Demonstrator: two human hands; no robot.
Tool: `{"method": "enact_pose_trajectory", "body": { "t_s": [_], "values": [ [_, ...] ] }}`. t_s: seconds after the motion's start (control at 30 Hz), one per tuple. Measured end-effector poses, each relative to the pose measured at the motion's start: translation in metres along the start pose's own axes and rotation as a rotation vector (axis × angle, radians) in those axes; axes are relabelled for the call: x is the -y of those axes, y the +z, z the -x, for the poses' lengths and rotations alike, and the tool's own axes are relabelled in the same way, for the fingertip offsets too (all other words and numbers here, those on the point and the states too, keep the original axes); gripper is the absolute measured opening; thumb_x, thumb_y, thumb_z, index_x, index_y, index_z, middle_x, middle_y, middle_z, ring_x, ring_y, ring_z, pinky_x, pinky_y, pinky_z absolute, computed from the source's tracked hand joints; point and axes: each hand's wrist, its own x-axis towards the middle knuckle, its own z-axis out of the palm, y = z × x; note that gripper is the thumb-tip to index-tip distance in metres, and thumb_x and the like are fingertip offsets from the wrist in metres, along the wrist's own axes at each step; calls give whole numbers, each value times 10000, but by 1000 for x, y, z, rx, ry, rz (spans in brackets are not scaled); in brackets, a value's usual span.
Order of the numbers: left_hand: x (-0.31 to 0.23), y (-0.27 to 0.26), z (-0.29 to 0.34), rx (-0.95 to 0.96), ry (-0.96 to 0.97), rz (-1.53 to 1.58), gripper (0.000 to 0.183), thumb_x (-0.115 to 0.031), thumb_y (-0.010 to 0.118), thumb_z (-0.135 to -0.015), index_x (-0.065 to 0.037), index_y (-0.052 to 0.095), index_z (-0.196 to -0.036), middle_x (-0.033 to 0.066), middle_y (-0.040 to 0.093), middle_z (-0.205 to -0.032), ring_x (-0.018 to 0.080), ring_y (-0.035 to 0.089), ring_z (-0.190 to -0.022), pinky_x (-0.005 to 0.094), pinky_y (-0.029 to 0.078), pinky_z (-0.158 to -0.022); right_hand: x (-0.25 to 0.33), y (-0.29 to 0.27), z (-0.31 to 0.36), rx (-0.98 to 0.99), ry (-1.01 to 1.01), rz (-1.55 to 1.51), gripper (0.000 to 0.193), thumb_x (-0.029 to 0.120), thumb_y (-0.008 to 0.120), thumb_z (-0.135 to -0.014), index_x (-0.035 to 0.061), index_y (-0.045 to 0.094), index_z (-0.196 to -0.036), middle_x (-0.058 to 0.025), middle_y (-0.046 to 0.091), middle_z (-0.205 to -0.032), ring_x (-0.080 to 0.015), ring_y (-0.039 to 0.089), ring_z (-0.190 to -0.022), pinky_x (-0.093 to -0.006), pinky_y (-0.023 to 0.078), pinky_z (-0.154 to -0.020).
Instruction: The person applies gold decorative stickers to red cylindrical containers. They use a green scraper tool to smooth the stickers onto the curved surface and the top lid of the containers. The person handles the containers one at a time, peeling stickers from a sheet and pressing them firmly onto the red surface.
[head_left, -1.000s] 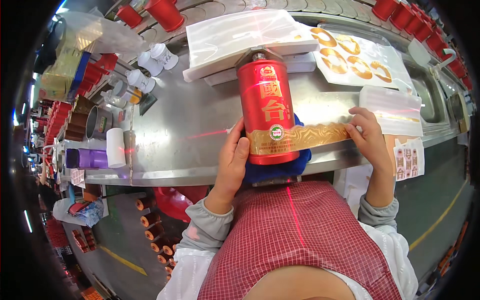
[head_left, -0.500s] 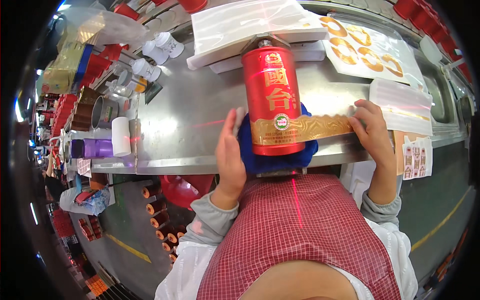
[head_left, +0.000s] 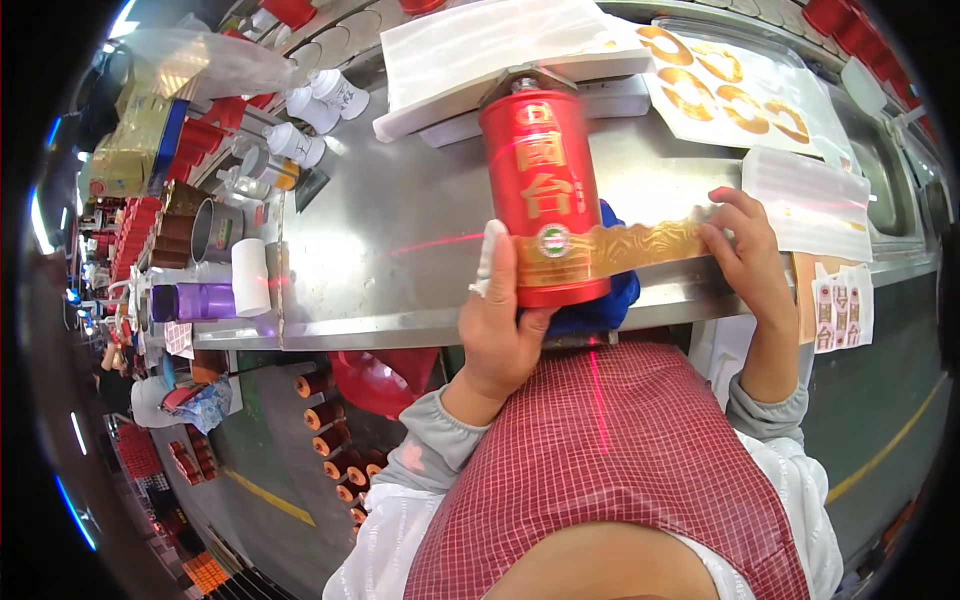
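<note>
A red cylindrical bottle (head_left: 543, 150) with gold lettering lies on a blue cloth (head_left: 620, 290) at the bench's front edge, its base toward me. Around its lower part runs a gold label strip (head_left: 640, 248) whose right end stands away from the bottle. My right hand (head_left: 742, 240) pinches that free end between thumb and fingers. Against the bottle's lower left side, my left hand (head_left: 495, 335) grips it, thumb by the base. A white covering sits on one left fingertip; the other left fingers are partly hidden.
Behind the bottle lie white paper stacks (head_left: 500, 60). A sheet of curved gold labels (head_left: 740, 95) is at the back right, beside a sink (head_left: 890, 190). White small jars (head_left: 340, 92), a metal cup (head_left: 212, 232) and a white roll (head_left: 251, 278) stand at the left.
My left hand has moved right and closed on the bottle's lower side. The bottle has turned slightly, its round emblem shifting left. My right hand keeps the strip's end.
</note>
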Motion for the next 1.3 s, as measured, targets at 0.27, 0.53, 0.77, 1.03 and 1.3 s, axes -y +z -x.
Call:
{"method": "enact_pose_trajectory", "body": {
  "t_s": [0.27,0.53,0.77,1.03,1.3],
  "values": [
    [-8,-17,-4,90,172,-306,575,-188,607,-932,105,388,-1376,277,520,-1318,470,498,-1222,481,390,-1034,3,0,-3,59,28,-174,135,120,641,-850,-10,607,-856,-152,595,-1124,-325,540,-1066,-391,426,-924],
    [-23,-10,-18,88,147,-173,560,-120,611,-918,134,383,-1362,303,496,-1329,477,489,-1229,444,398,-1038,5,0,-4,31,8,-173,137,130,632,-859,-6,614,-864,-154,594,-1124,-320,541,-1060,-392,427,-919],
    [-23,-20,-15,139,186,-375,550,-128,632,-905,106,423,-1357,237,548,-1301,469,508,-1211,404,415,-1028,10,6,-8,80,20,-289,158,140,628,-866,-16,624,-893,-157,592,-1128,-325,536,-1067,-386,424,-928],
    [-31,-9,-25,102,180,-218,549,-120,638,-901,98,426,-1359,262,533,-1311,472,509,-1208,406,443,-998,13,9,-11,67,-9,-271,150,139,625,-867,-11,615,-856,-160,592,-1126,-323,536,-1063,-377,431,-913],
    [-20,-17,-12,126,186,-302,535,-171,623,-917,93,445,-1348,245,542,-1307,435,479,-1257,520,316,-1081,17,16,-13,87,-19,-405,166,149,631,-863,-9,604,-818,-165,601,-1090,-320,559,-1015,-369,447,-873]
  ]
}}
